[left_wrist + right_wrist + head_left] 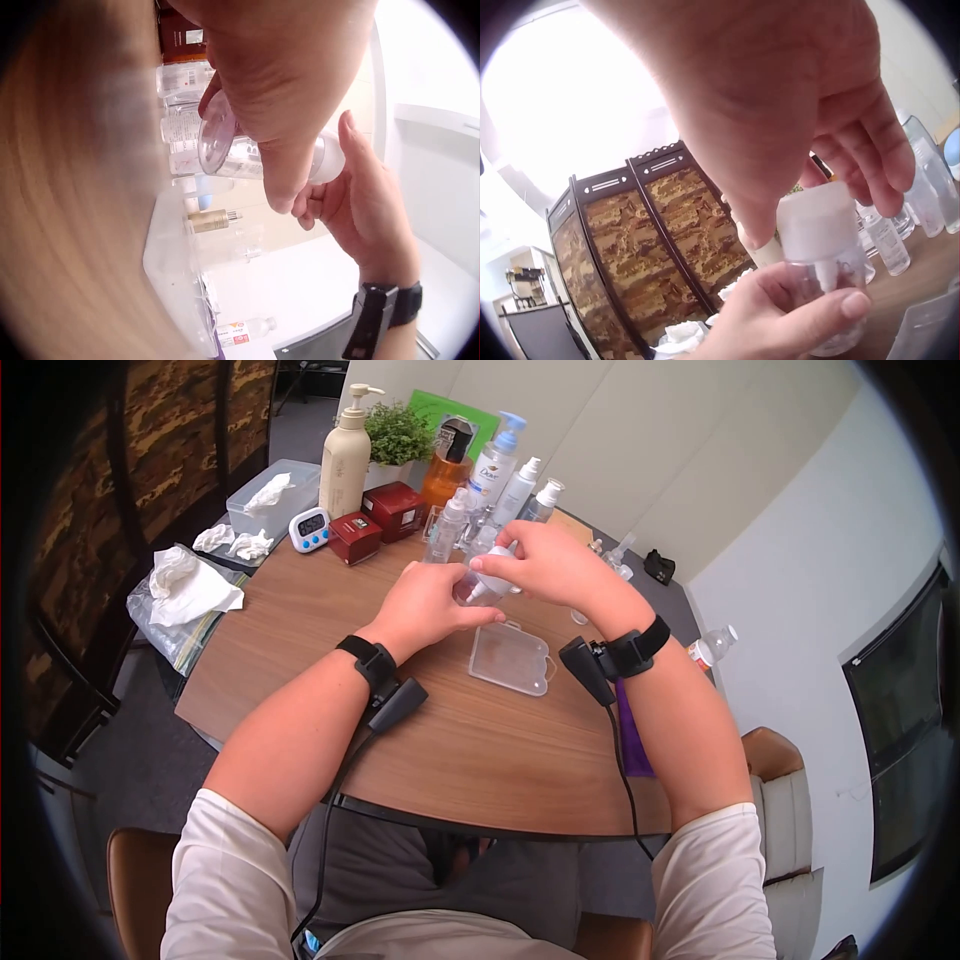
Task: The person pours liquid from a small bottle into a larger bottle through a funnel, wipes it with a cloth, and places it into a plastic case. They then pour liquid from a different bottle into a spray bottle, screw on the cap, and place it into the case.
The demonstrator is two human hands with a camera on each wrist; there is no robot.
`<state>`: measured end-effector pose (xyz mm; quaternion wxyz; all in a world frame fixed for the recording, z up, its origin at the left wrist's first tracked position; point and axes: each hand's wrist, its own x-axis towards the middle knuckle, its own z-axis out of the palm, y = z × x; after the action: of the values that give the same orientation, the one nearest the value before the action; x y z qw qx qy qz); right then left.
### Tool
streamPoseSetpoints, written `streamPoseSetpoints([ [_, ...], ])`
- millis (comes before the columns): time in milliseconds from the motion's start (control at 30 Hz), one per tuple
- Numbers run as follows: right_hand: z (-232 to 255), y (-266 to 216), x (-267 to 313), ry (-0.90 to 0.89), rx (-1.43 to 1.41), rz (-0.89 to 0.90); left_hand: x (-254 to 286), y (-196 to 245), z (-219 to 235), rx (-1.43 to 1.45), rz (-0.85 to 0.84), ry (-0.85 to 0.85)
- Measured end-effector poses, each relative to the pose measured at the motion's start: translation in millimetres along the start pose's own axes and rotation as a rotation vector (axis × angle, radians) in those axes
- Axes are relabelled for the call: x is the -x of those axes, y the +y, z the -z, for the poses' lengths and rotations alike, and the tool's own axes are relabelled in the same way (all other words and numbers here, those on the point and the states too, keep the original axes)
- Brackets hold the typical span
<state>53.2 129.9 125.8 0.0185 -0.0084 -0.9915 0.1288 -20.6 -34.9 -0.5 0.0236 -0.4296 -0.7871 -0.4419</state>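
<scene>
Both hands meet at a small clear bottle point(217, 139) with a wide white pump top point(817, 225), held above the table. My left hand point(425, 605) grips the bottle's transparent body, with its thumb across the front in the right wrist view. My right hand point(560, 565) holds the white top between thumb and fingers. In the right wrist view, a white nozzle points down from the top, in front of the clear body. Dark print shows on the bottle in the left wrist view. Its far side is hidden behind the left hand.
A flat translucent plastic case point(510, 660) lies just nearer than the hands. Behind them stand several bottles, a cream pump bottle point(345, 455), dark red boxes point(393, 510) and a timer point(309, 530). Crumpled tissues point(195, 590) lie at the left, a purple item point(632, 735) at the right.
</scene>
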Motion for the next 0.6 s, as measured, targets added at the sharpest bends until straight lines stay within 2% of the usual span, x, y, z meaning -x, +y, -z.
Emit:
streamPoseSetpoints([
  [67,-4.9,0.6,-3.1,0.017,0.028,-0.007,-0.5,-6.8,-4.6,0.028,-0.102,0.162],
  [167,-3.8,2.6,-1.1,-0.021,0.043,0.051,-2.5,-5.0,3.7,0.064,-0.015,0.068],
  [233,3.8,14.0,5.3,-0.108,-0.088,0.4,-3.0,-7.1,8.7,0.154,0.005,0.023],
  [267,4.8,18.4,7.0,-0.112,-0.086,0.401,-2.9,-7.3,10.7,0.245,0.022,-0.023],
  [333,6.6,20.8,10.5,-0.094,-0.225,0.536,-4.9,0.0,15.1,0.189,0.025,-0.022],
  [367,6.9,21.1,9.5,-0.098,-0.223,0.533,-5.6,2.8,15.0,0.131,0.026,-0.023],
  [433,10.4,10.4,8.3,-0.114,-0.295,0.04,-4.7,1.4,9.1,0.108,-0.006,0.009],
  [467,14.8,10.0,10.0,-0.117,-0.294,0.04,-4.3,0.6,7.4,0.078,-0.041,0.043],
  [533,23.6,11.5,13.9,-0.217,-0.024,0.399,-3.0,0.2,8.5,0.057,-0.034,0.026],
  [567,19.0,10.0,15.4,-0.219,-0.024,0.402,-2.7,-0.1,9.7,0.034,-0.03,0.008],
  [600,10.8,7.2,19.6,-0.092,-0.049,0.33,-2.5,-0.2,10.3,0.034,-0.028,0.009],
])
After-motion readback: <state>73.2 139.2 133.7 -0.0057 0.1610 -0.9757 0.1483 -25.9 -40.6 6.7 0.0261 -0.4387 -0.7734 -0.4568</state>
